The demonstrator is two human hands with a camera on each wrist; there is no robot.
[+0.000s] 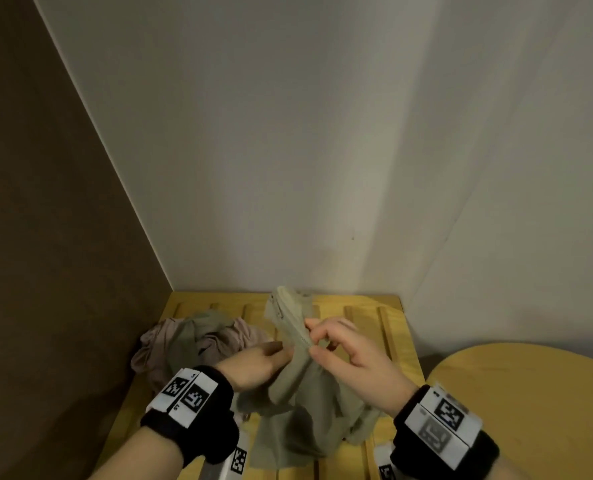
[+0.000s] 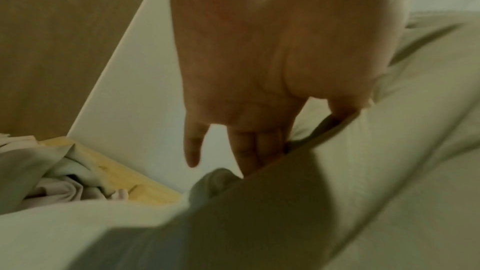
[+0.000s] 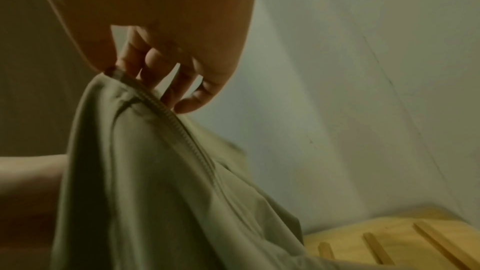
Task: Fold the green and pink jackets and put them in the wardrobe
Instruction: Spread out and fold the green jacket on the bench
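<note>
Crumpled green jacket (image 1: pixel 305 382) (ribbed zipper)

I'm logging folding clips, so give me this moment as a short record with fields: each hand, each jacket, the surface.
left hand: holds the green jacket beside the zipper
right hand: fingers pinch the zipper edge, lifting it
green jacket: unfolded, partly raised, the rest draped on the table
pink jacket: crumpled at the left, not held
slatted wooden table: bears both jackets
wardrobe: not visible
</note>
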